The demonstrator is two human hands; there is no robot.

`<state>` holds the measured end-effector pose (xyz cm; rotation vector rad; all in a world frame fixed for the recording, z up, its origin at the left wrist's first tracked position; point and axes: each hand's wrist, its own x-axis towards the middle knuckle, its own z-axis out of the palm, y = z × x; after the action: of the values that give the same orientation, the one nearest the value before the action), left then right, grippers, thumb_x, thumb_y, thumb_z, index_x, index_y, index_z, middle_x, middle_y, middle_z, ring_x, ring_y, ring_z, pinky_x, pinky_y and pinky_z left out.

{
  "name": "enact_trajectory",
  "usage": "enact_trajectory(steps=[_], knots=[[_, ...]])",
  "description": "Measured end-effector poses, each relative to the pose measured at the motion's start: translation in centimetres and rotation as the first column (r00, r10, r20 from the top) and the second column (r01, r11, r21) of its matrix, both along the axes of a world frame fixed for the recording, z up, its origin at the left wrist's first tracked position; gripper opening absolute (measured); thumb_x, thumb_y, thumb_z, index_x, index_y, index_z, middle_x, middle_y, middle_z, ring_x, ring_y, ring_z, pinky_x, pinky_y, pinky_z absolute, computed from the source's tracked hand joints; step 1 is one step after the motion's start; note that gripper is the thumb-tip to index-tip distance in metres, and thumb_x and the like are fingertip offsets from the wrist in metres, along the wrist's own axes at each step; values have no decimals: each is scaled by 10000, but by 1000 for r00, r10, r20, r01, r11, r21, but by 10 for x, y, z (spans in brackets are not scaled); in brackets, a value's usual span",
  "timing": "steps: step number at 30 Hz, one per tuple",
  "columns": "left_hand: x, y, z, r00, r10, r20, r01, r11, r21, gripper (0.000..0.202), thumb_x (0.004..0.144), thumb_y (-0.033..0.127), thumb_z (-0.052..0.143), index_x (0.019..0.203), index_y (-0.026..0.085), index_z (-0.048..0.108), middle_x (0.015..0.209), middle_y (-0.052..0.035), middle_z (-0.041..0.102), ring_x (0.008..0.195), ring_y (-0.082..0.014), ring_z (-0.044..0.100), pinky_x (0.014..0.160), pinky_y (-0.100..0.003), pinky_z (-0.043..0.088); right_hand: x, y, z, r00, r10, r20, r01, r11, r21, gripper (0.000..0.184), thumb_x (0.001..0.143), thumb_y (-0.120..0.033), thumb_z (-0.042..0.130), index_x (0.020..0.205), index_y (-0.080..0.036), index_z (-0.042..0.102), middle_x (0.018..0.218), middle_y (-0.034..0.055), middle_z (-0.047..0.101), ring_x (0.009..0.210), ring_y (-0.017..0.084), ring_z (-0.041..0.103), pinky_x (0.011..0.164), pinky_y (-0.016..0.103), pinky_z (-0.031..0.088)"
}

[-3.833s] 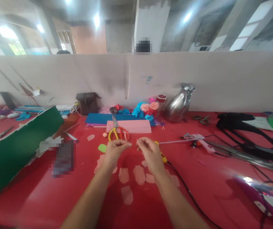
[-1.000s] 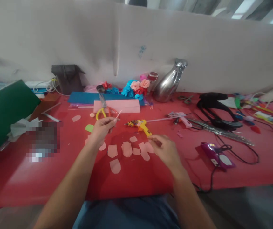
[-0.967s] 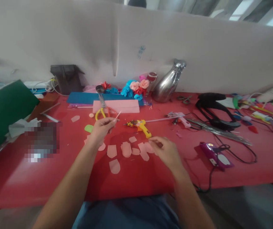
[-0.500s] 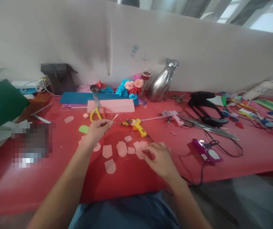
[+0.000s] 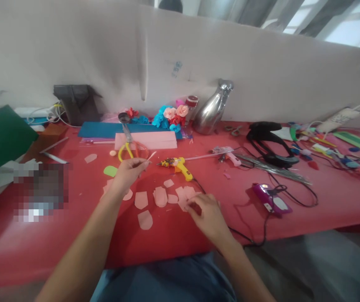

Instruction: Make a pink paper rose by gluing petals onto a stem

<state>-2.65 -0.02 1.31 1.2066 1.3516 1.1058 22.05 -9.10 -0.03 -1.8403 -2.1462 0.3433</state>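
Note:
My left hand (image 5: 129, 173) is closed, pinching a thin pale pink stick (image 5: 152, 155) whose end sticks out past the fingertips. My right hand (image 5: 207, 213) bends over a cluster of pink paper petals (image 5: 182, 196), thumb and forefinger pinched at the edge of one. Between the hands lie a stack of pink petals (image 5: 161, 197) and several single ones, such as a loose petal (image 5: 145, 219) nearer to me. A yellow glue gun (image 5: 183, 168) rests just beyond, its nozzle towards my left hand. Scissors (image 5: 125, 147) with yellow and orange handles lie behind that hand.
Folded pink paper (image 5: 161, 140), a blue sheet (image 5: 98, 129), paper flowers (image 5: 170, 115) and a steel jug (image 5: 213, 110) line the back. To the right are a pink glue gun (image 5: 230, 156), a black headband-like object (image 5: 269, 144) and a purple device (image 5: 269, 198) with a cord.
My right hand has shifted slightly left and down at the petal cluster, with its thumb and forefinger closer together. My left hand keeps its pinch on the stick, almost unmoved.

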Motion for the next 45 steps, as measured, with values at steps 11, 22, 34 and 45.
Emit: enact_trajectory(steps=[11, 22, 34, 45], knots=[[2, 1, -1, 994, -42, 100, 43, 999, -8, 315, 686, 418, 638, 852, 156, 690, 619, 8, 506, 489, -62, 364, 465, -204, 278, 3, 7, 9, 993, 1, -115, 7, 997, 73, 114, 821, -208, 439, 771, -210, 542, 768, 55, 617, 772, 218, 544, 669, 322, 403], [12, -3, 4, 966, -28, 256, 16, 999, 51, 294, 650, 416, 676, 786, 157, 701, 567, 24, 486, 491, -66, 349, 482, -213, 258, 6, 3, -3, 943, -45, -331, 65, 997, 48, 139, 845, -299, 424, 779, -242, 532, 741, 42, 651, 684, 214, 615, 613, 310, 455], [15, -2, 7, 929, 49, 366, -75, 996, 57, 315, 594, 380, 734, 841, 188, 708, 638, 3, 575, 535, -71, 384, 515, -214, 291, -73, 93, 60, 541, 54, -839, -91, 996, 5, 220, 684, -307, 650, 827, -202, 520, 755, 9, 622, 723, 166, 599, 668, 278, 468], [19, -6, 12, 947, 17, 322, -35, 998, 50, 212, 645, 349, 700, 730, 156, 679, 643, -1, 582, 473, -47, 321, 464, -214, 229, -82, 101, 25, 433, 22, -901, -143, 989, -45, 212, 687, -263, 648, 858, -200, 540, 757, 2, 607, 736, 147, 583, 689, 270, 455]])
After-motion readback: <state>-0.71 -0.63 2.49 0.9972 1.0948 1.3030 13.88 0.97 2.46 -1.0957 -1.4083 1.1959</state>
